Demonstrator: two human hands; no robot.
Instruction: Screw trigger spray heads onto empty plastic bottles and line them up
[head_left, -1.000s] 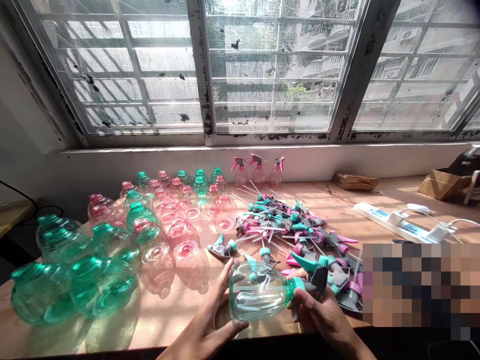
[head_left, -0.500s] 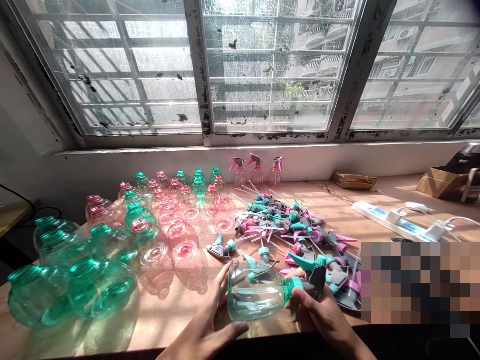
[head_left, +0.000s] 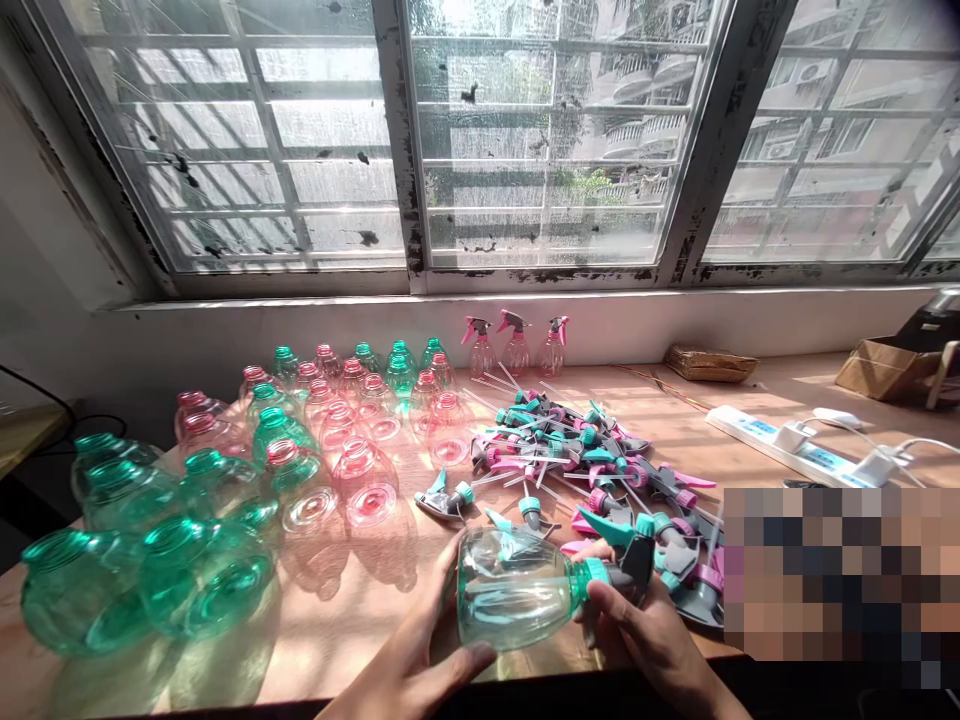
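Observation:
A clear green spray bottle (head_left: 514, 590) lies on its side in the air over the table's front edge, its base to the left. My left hand (head_left: 435, 630) cups the base end, thumb below and fingers behind it. At the neck, my right hand (head_left: 637, 620) grips the teal collar (head_left: 590, 583) of the spray head, thumb on the near side. The head's teal trigger (head_left: 606, 525) points up and left. Just beyond the bottle, two loose spray heads with teal parts lie on the table, one a grey and teal spray head (head_left: 444, 497).
Open green bottles (head_left: 206, 575) and pink bottles (head_left: 365, 480) stand at left. A heap of spray heads (head_left: 562, 435) lies centre right. Three pink spray bottles (head_left: 515, 350) stand by the wall. A power strip (head_left: 795, 447) and cardboard box (head_left: 874, 365) are on the right. Pixelation covers the lower right.
The view has shifted very slightly. Both hands keep their hold on the green spray bottle, which stays in almost the same place.

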